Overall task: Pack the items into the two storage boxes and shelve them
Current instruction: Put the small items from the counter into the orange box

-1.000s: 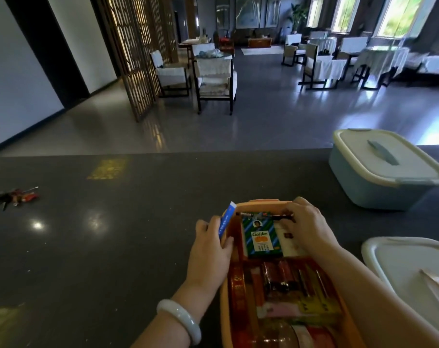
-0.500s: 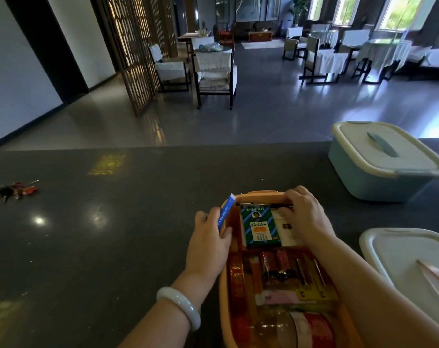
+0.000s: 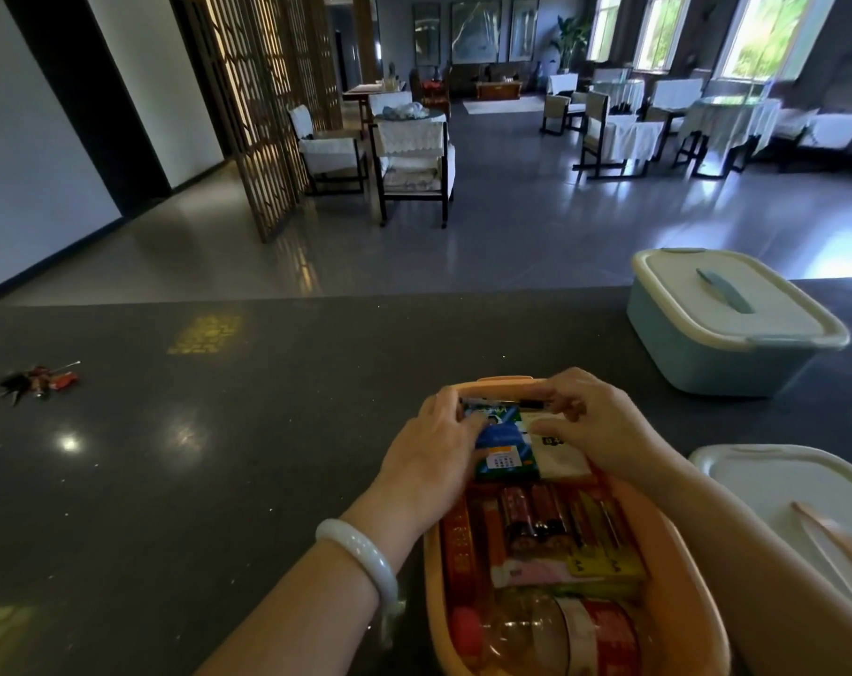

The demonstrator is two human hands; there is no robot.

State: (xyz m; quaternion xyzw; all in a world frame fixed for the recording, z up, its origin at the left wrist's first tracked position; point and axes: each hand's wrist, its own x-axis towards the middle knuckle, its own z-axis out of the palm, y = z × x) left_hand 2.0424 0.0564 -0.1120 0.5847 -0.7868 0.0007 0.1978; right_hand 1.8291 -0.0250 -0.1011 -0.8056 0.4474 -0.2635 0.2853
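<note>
Both hands tuck items into the orange box [image 3: 580,641], lower centre.
We see left hand [image 3: 431,453] pinching a blue card [image 3: 504,434], right hand [image 3: 604,424] gripping a pen [image 3: 504,401]; overfilling could jam the lid [image 3: 799,500].

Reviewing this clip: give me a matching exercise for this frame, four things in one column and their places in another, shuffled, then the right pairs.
Things:
1. blue box
2. keys
3. batteries
4. white lid

Places:
A. far left on the counter
B. inside the orange box
C. lying at the right edge, near the person
D. far right on the counter, lid on

Pairs: 1-D, 2-A, 3-B, 4-C

Both the left hand and the right hand are at the far end of the orange box.
</note>
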